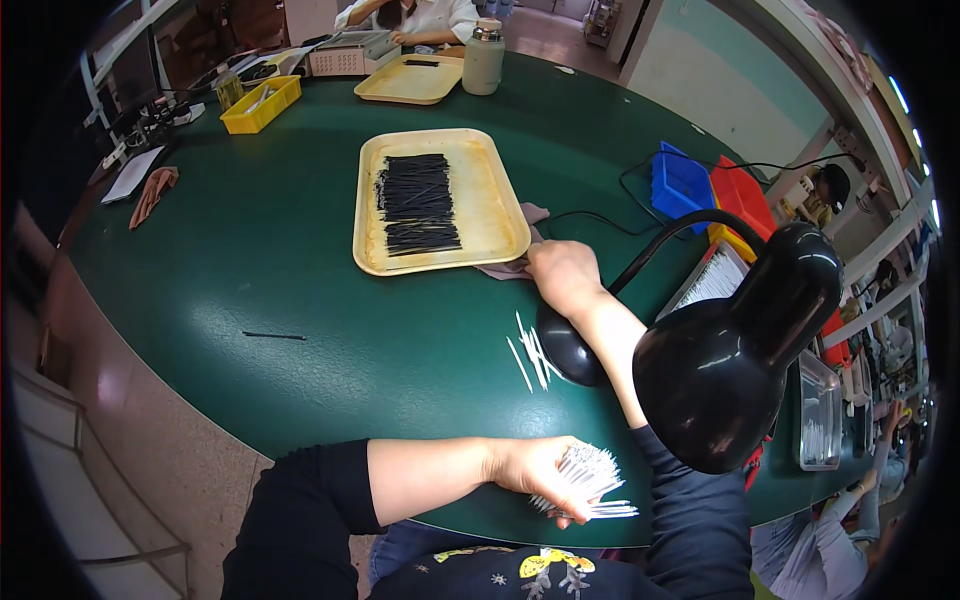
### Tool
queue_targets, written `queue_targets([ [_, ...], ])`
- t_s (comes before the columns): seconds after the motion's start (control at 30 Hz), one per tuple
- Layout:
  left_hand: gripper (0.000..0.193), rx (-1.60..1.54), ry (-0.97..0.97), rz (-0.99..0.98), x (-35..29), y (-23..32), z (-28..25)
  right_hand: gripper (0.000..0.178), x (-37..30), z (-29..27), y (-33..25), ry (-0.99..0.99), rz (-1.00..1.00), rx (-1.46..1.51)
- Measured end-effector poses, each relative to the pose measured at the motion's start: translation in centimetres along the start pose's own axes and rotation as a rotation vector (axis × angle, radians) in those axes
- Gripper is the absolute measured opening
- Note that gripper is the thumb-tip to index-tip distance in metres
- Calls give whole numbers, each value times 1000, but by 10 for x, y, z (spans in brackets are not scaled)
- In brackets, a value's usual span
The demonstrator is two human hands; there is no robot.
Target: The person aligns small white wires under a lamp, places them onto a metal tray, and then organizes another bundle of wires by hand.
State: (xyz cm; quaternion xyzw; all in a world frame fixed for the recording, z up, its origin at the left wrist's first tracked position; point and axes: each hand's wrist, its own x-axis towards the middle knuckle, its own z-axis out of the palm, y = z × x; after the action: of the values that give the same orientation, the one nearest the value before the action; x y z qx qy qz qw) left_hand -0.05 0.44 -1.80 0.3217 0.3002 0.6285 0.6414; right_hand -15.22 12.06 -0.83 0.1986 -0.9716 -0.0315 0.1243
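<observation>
My left hand (540,475) is closed around a thick bundle of thin white sticks (588,475) near the table's front edge; a few stick out below the rest. My right hand (566,272) reaches forward to the lower right corner of a cream tray (490,190). Its fingers, partly hidden, are closed on a greyish-purple cloth (505,270) beside that corner. Many thin black sticks (418,200) lie in rows in the tray. Several loose white sticks (535,352) rest on the table by the lamp base.
A black desk lamp (715,370) stands beside my right forearm, its head over the right side. A lone black stick (274,336) lies at left. Blue (685,180) and red (742,195) bins stand right. A yellow bin (262,105), second tray (410,80), flask (484,60) and person are at the back.
</observation>
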Motion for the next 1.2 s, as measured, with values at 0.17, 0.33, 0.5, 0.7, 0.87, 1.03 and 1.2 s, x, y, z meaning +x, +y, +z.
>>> queue_targets([
  [0.17,17,4,1,4,-1,0,0,13,0,0,1,18,13,63],
  [0.33,17,2,-23,14,2,0,0,11,-3,3,3,-20,4,12],
  [0.5,16,2,-5,15,-1,2,0,16,-11,-14,1,-13,39,68],
  [0.7,15,3,-6,4,-1,0,-1,18,-9,-20,-5,-194,60,-19],
  [0.87,16,-7,-28,13,1,-1,-2,13,-3,-1,4,-39,-9,-53],
  [1.03,17,-29,-18,19,-3,0,-2,12,1,-7,1,43,34,63],
  [1.2,16,24,-9,8,-1,1,-1,10,3,4,1,9,48,17],
])
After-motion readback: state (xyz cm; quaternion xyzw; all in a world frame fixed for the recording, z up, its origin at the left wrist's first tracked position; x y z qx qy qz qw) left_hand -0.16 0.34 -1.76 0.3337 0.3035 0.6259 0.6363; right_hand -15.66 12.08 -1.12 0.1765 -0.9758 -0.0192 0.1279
